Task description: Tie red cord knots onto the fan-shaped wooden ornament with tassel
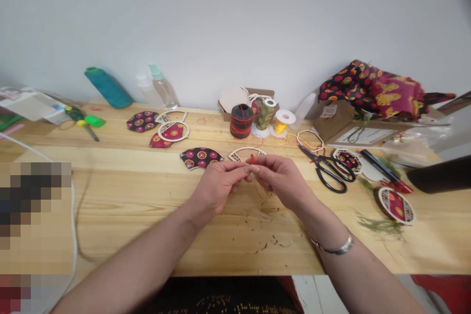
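Observation:
My left hand (219, 181) and my right hand (281, 176) meet over the table, thumbs and fingertips pressed together. Between them they pinch thread; a small red bit (252, 158) pokes up at the fingertips, and the rest is hidden by the fingers. Thin olive strands (269, 194) show just below my right hand. Right behind the hands lies a pale openwork fan-shaped frame (239, 153), partly covered. A fan-shaped patterned fabric piece (201, 157) is close to my left hand. Black-handled scissors (331, 171) lie to the right of my right hand.
Spools of red-black thread (241, 122), olive thread (266, 115) and yellow thread (280, 125) stand near the wall. Fabric fills a cardboard box (349, 125) at right. A round ornament (396, 205), a marker (380, 167), a teal cone (108, 88) and a spray bottle (164, 89) surround the workspace.

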The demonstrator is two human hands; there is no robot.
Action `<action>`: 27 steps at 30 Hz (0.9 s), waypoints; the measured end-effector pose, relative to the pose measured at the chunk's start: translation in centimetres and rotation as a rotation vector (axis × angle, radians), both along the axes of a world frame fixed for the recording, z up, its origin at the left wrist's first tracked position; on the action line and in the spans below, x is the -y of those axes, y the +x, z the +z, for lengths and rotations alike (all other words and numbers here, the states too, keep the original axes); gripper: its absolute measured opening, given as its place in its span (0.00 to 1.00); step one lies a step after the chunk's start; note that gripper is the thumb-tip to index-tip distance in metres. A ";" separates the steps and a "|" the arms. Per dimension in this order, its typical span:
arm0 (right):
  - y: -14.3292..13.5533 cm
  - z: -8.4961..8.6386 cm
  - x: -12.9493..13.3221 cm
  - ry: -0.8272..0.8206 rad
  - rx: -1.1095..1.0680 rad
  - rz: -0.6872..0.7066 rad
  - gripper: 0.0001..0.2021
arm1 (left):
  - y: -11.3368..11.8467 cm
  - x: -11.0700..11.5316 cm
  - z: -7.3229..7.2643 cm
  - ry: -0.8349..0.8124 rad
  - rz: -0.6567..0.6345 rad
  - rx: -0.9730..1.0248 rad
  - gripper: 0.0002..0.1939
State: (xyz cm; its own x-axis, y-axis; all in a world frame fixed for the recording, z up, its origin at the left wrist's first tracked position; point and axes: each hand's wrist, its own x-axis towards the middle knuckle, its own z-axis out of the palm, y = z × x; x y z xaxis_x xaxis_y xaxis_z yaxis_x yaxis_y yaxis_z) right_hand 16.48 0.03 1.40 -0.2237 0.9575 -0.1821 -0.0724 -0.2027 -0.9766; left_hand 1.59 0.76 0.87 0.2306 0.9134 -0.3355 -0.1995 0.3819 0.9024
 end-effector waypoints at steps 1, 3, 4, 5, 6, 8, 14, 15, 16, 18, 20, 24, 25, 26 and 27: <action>0.1 0.0 0.0 0.012 0.008 -0.003 0.13 | 0.0 0.0 0.0 -0.003 -0.004 0.000 0.08; 0.1 0.0 -0.1 0.033 0.022 -0.019 0.12 | 0.0 0.1 0.0 -0.012 -0.013 0.001 0.08; 0.1 0.0 -0.1 0.043 0.028 -0.030 0.11 | 0.0 0.1 0.0 -0.021 -0.016 0.002 0.08; 0.0 -0.1 -0.1 0.050 0.033 -0.042 0.11 | 0.0 0.1 0.1 -0.030 -0.018 0.006 0.08; 0.0 -0.1 -0.1 0.055 0.040 -0.057 0.10 | 0.0 0.1 0.1 -0.037 -0.016 0.010 0.08; -0.1 -0.2 -0.2 0.063 0.058 -0.087 0.10 | 0.0 0.1 0.1 -0.037 -0.014 0.021 0.08; 0.0 -0.4 -0.4 0.158 0.126 -0.145 0.07 | -0.1 0.1 0.0 -0.043 -0.045 0.062 0.08; 0.0 -0.4 -0.5 0.186 0.158 -0.150 0.07 | -0.1 0.1 0.0 -0.043 -0.049 0.071 0.08; 0.0 -0.4 -0.5 0.224 0.200 -0.157 0.06 | -0.1 0.1 0.0 -0.041 -0.050 0.077 0.09; 0.1 -0.5 -0.4 0.322 0.307 -0.181 0.06 | -0.1 0.0 0.1 -0.041 -0.048 0.077 0.09; 0.1 -0.6 -0.3 0.424 0.411 -0.214 0.06 | -0.1 0.0 0.3 -0.044 -0.047 0.064 0.08; 0.3 -0.7 -0.2 0.539 0.561 -0.241 0.06 | 0.0 0.1 0.5 -0.026 -0.073 -0.003 0.07; 0.4 -0.7 -0.2 0.547 0.587 -0.237 0.06 | 0.0 0.1 0.5 -0.022 -0.073 -0.032 0.07; 0.4 -0.7 -0.2 0.547 0.609 -0.234 0.06 | 0.0 0.1 0.5 -0.020 -0.071 -0.058 0.08; 0.5 -0.7 -0.3 0.547 0.626 -0.229 0.06 | 0.0 0.1 0.5 -0.020 -0.066 -0.079 0.08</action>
